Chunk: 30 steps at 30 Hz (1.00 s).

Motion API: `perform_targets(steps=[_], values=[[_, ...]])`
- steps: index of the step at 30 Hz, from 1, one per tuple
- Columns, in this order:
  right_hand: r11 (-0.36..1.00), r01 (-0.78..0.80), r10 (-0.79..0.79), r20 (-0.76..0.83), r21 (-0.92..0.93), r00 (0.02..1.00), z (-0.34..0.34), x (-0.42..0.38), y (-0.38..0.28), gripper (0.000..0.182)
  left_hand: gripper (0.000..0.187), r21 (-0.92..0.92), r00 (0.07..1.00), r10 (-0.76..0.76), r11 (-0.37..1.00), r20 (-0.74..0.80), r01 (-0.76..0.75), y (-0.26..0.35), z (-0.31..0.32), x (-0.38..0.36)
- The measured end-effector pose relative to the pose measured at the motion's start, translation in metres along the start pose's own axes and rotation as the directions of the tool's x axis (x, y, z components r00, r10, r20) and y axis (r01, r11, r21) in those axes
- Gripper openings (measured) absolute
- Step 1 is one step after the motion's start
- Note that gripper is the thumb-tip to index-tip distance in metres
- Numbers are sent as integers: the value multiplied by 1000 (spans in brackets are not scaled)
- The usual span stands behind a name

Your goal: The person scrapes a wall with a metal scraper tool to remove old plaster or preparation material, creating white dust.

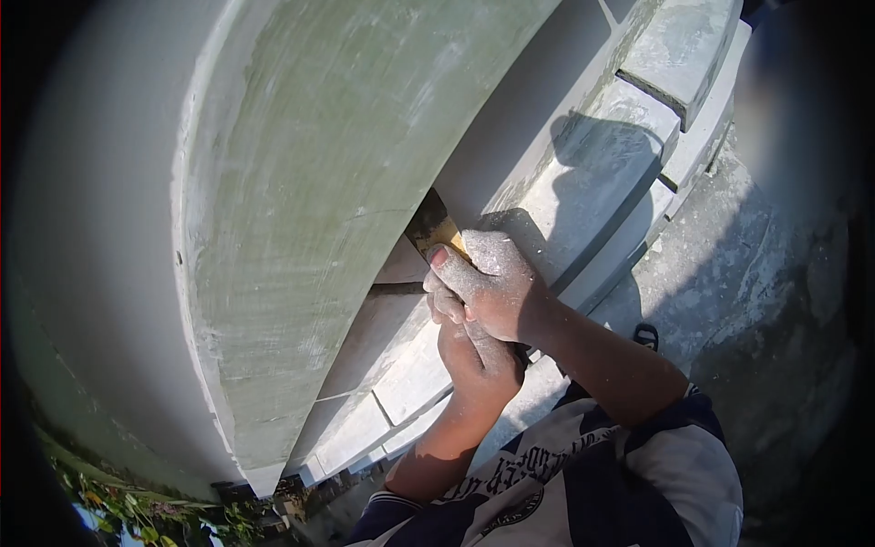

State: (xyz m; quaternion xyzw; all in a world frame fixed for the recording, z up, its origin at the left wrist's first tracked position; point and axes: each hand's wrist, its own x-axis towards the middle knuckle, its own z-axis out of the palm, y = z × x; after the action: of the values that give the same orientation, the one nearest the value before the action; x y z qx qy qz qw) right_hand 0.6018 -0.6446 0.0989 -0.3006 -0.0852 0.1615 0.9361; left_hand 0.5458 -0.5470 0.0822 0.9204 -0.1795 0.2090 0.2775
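My right hand (499, 281), coated in white dust, is closed around a scraper-like tool (437, 225) with a yellowish handle and a dark flat end. The thumb lies along the handle. Close below, my left hand (471, 345), also dusty, is closed and pressed against the right hand; its grip on the handle is mostly hidden. The tool's dark end meets the edge of a large greenish-grey curved panel (310, 201), and its tip is out of clear view.
Pale stepped blocks (606, 173) with dark gaps run along the right of the panel. A rough concrete floor (720, 264) lies beyond them, with a dark sandal (645, 336) on it. Green plants (137, 510) grow at the lower left.
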Motion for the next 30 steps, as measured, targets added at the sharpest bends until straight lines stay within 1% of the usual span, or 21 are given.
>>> perform_targets(steps=[1, 3, 4, 6, 8, 10, 12, 14, 15, 16, 17, 19, 20, 22, 23, 24, 26, 27, 28, 29, 30], values=[[1000, 8, -8, -35, 3, 999, -1, 0, -1, 29, 31, -67, 999, 19, 998, -42, -22, -4, 1, 4], [996, 20, -18, 18, -82, 1000, 2, 9, 0, 28, 31, -290, 989, -147, 946, 11, 144, 8, -9, 9], [992, 27, -22, 46, -122, 999, 2, 13, 0, 28, 30, -292, 989, -147, 946, 7, 143, 8, -9, 10], [854, 120, -103, 61, -506, 993, -3, 8, -7, 30, 29, -295, 989, -149, 945, 0, 142, 8, -10, 10], [989, 2, -2, 3, -150, 1000, -2, 0, -3, 30, 29, -204, 995, -91, 976, -38, 82, 6, -1, 5], [961, 24, -18, 23, -275, 1000, 2, 5, -16, 30, 28, -67, 998, 6, 998, -70, -10, 5, 4, 7], [928, 27, -20, 23, -372, 1000, 5, 4, -23, 30, 28, -217, 999, -34, 976, -19, 29, 3, -12, 9], [884, 145, -175, -26, -445, 984, 6, 0, -12, 30, 29, -103, 983, -144, 982, 115, 156, 1, -30, 6], [845, 211, -261, -35, -492, 965, 7, 1, -9, 30, 29, -123, 982, -158, 978, 101, 170, 2, -28, 6], [796, 271, -343, -35, -541, 939, 7, 2, -8, 31, 30, -166, 995, -96, 981, 24, 99, 6, -18, 7], [889, 198, -231, -31, -412, 973, 6, 4, -7, 28, 31, -198, 998, -33, 980, -52, 22, 9, -9, 8], [991, 4, 0, 28, -133, 1000, -2, 3, -6, 24, 33, -121, 997, -71, 990, -21, 68, 5, -4, 1], [994, -109, 108, 80, 7, 991, -6, 4, -6, 23, 33, -112, 998, -68, 991, 2, 67, 4, -4, 1], [941, 4, 11, 42, -337, 999, 0, 9, -9, 15, 27, -181, 982, -187, 965, 21, 188, 11, -16, 8], [842, 143, -118, 82, -520, 990, 0, 9, -9, 14, 25, -206, 980, -198, 958, 18, 198, 12, -16, 10], [820, 181, -154, 94, -543, 984, 0, 8, -9, 13, 23, -230, 978, -209, 951, 16, 207, 14, -16, 12], [769, 252, -226, 118, -587, 967, 0, 6, -9, 12, 21, -239, 989, -145, 962, -25, 135, 13, -11, 9], [821, 303, -306, 75, -484, 949, 1, 4, -2, 17, 21, -234, 993, -107, 968, -54, 92, 13, -8, 8], [809, 329, -337, 74, -487, 939, -1, 7, 1, 16, 20, -213, 993, -55, 976, -104, 32, 11, -4, 12], [796, 354, -368, 73, -492, 927, -1, 9, 2, 16, 20, -198, 993, -50, 980, -104, 29, 12, -4, 16], [726, 344, -348, 113, -595, 931, 1, 15, -8, 12, 20, -183, 994, -46, 983, -104, 26, 12, -4, 19]])
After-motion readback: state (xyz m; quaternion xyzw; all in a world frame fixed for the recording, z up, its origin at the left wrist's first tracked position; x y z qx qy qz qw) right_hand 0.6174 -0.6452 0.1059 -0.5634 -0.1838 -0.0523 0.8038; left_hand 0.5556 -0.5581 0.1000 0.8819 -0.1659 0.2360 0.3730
